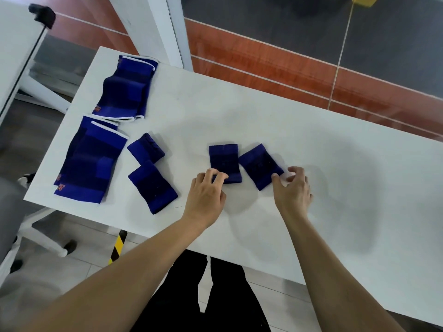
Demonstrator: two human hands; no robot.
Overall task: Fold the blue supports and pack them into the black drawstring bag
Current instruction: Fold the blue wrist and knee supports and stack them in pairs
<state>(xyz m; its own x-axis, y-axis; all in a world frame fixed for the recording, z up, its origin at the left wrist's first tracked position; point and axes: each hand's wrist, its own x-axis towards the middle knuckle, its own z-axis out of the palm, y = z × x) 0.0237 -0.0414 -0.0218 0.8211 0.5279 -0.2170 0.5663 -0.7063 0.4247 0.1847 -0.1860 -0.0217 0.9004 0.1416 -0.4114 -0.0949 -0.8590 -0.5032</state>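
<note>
A small flat blue knitted support (224, 161) lies on the white rectangular table (323, 152) with its long axis running straight away from the person, and the left hand (206, 191) curls its fingers over its near edge, gripping it. Just right of it a second small blue support (260, 165) slants toward the near right, where the right hand (293, 188) sets its thumb on the near corner; whether it has pinched the cloth I cannot tell. Each hand is nearer its own piece, so folding likely goes away from the person; left of the first support lie more blue supports (153, 185), and the black drawstring bag is not in view
</note>
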